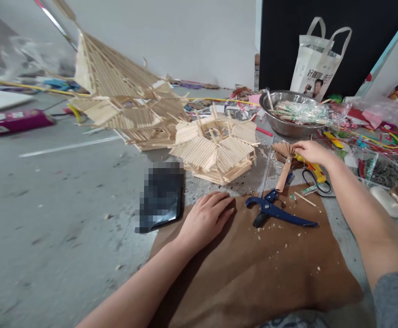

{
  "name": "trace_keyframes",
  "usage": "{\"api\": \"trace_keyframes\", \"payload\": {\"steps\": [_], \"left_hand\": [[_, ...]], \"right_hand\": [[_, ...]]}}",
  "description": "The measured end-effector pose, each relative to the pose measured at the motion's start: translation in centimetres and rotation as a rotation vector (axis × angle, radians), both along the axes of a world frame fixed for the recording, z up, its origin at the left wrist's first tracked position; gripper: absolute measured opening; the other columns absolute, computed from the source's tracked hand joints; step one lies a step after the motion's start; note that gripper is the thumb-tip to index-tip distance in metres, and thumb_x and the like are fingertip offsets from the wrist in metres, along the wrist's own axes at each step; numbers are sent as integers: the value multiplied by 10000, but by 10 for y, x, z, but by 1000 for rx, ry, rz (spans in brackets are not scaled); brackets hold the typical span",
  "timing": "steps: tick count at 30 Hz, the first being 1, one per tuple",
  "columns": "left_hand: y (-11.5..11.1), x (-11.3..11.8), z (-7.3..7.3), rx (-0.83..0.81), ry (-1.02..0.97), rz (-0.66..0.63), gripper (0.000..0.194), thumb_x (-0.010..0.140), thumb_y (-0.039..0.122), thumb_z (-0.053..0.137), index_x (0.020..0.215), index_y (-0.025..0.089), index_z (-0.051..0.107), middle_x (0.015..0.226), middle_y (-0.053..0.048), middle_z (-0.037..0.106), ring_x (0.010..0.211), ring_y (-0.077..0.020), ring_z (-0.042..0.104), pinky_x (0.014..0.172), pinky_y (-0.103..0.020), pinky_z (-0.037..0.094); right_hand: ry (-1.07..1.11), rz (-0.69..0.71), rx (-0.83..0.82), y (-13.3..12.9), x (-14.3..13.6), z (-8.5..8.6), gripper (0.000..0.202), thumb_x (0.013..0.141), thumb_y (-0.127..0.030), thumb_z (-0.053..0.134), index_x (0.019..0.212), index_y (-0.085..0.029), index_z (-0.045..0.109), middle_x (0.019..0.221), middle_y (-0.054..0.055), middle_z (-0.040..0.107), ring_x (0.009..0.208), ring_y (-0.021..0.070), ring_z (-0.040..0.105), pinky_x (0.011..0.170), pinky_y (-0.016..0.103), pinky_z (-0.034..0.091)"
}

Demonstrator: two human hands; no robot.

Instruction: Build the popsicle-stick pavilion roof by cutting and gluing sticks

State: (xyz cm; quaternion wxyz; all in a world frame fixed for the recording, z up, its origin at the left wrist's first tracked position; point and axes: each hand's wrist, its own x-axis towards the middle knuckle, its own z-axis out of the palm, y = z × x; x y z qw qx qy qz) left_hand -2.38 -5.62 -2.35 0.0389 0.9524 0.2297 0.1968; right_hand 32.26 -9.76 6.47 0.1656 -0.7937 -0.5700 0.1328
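My left hand (208,213) lies palm down on a brown sheet (253,273), its fingers stretched out and holding nothing. To its left is a dark phone-like device (162,196), partly blurred out. My right hand (311,152) reaches forward with bent fingers at the edge of a brown pleated fan-shaped piece (282,150); what the fingertips grip is hidden. Just below that hand lies a yellow glue gun (318,173) with a black cord. Blue-handled cutters (281,213) rest between my hands, near a short wooden stick (304,199).
Ahead stand a ring-shaped wooden-stick model (219,155) and a taller stick structure (126,105). A metal bowl (287,130) of wrapped sticks and a white bag (317,68) are at the back right. Clutter covers the right side; a purple package (17,122) lies left.
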Motion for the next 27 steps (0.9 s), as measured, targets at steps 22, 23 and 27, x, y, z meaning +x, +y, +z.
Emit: {"api": "trace_keyframes", "payload": {"steps": [22, 23, 27], "left_hand": [[-14, -5, 2, -35, -116, 1, 347, 833, 319, 493, 1121, 133, 546, 1113, -125, 598, 1086, -249, 500, 915, -411, 446], [-14, -5, 2, -44, -114, 5, 344, 833, 320, 492, 1121, 139, 547, 1115, -124, 597, 1089, -251, 498, 915, -418, 445], [-14, -6, 3, -68, -98, 16, 347, 835, 311, 487, 1128, 134, 543, 1130, -126, 589, 1100, -256, 489, 921, -427, 440]], "right_hand": [[-297, 186, -117, 108, -36, -13, 428, 821, -133, 420, 1232, -150, 536, 1220, 120, 566, 1128, 222, 516, 949, 290, 361], [-301, 192, -124, 114, -35, -16, 444, 818, -126, 420, 1248, -162, 522, 1222, 110, 566, 1133, 217, 513, 952, 287, 360], [-311, 183, -159, 133, -26, -31, 501, 805, -119, 427, 1297, -211, 466, 1207, 78, 576, 1128, 210, 517, 932, 301, 388]]}}
